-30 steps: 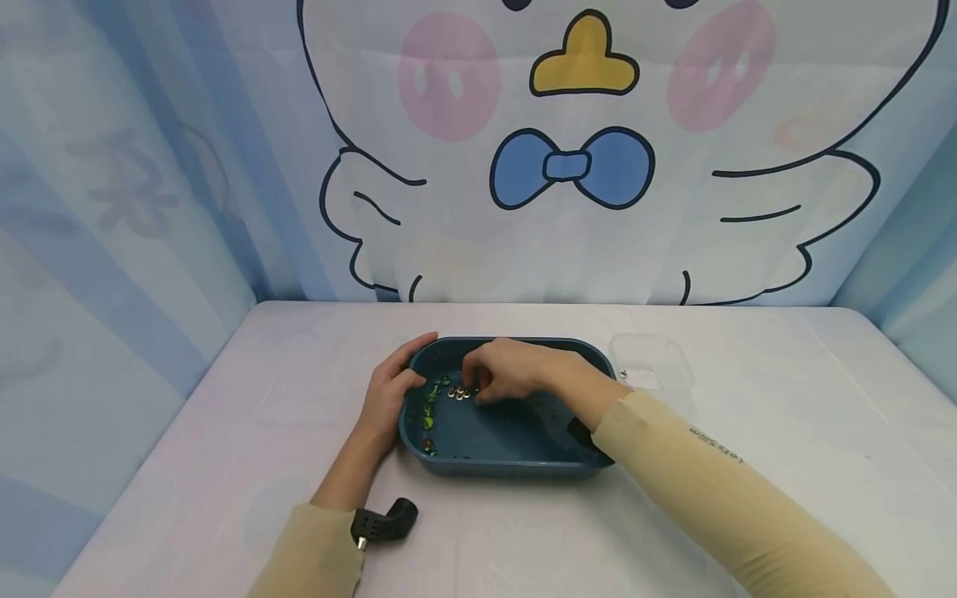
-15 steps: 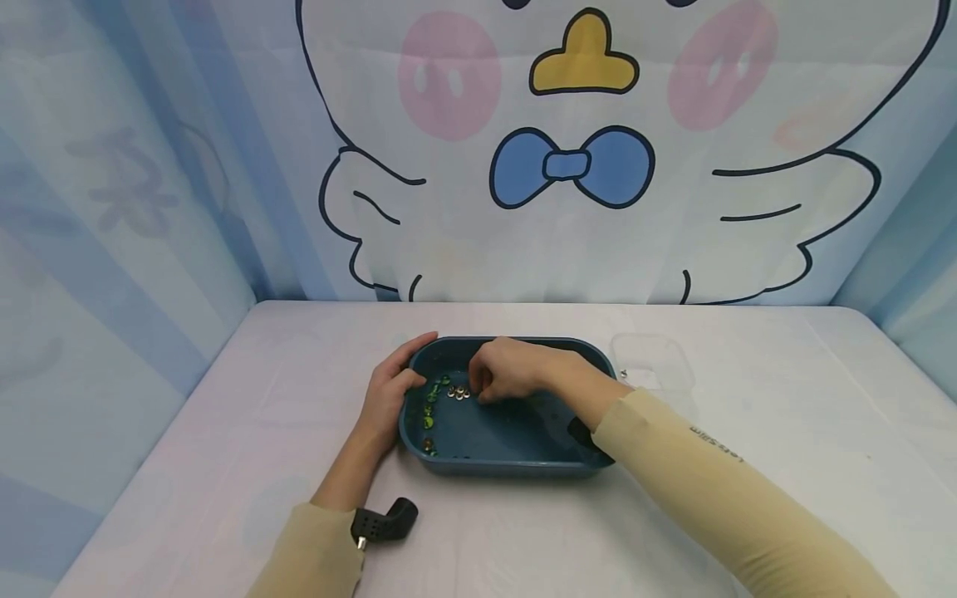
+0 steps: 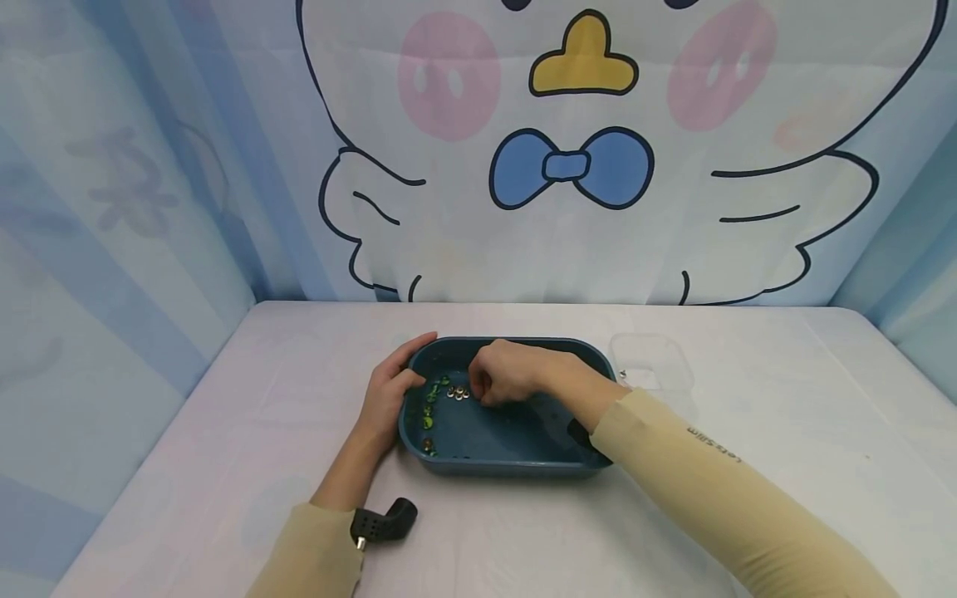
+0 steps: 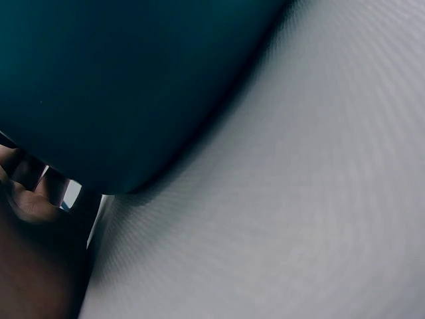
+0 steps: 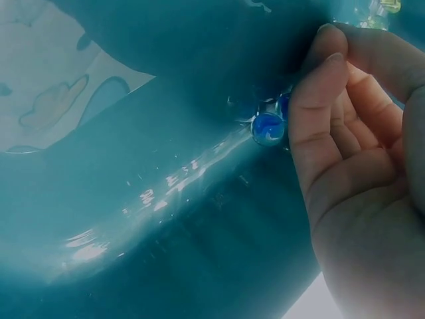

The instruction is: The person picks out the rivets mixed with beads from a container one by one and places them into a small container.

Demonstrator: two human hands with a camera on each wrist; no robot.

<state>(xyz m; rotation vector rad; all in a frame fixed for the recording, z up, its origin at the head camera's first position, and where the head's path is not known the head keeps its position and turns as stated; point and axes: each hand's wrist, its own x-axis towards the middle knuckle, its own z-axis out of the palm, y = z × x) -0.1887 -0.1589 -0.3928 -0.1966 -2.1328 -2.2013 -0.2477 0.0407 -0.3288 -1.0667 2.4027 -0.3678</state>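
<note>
A dark blue-green tray [image 3: 516, 448] with rounded corners stands on the table. My left hand [image 3: 383, 403] grips its left end, thumb over the rim and fingers along the outside. Inside the tray, my right hand [image 3: 516, 370] has its fingers bent and thumb and index tips together; I cannot tell whether they pinch anything. Just left of them lie several small shiny round pieces [image 3: 458, 393]. Green glassy pieces [image 3: 429, 411] form a line along the tray's left wall. In the right wrist view, a clear marble with a blue swirl [image 5: 268, 128] lies beside the fingers.
A clear plastic container [image 3: 654, 361] stands right of the tray, with a small shiny piece [image 3: 623, 374] at its left side. A white cloth covers the table [image 3: 748, 399]. Printed curtains [image 3: 568, 249] close off the back and sides.
My right hand has shifted slightly right, away from the shiny pieces, and its fingers have drawn in a little. My left hand and the tray have stayed put.
</note>
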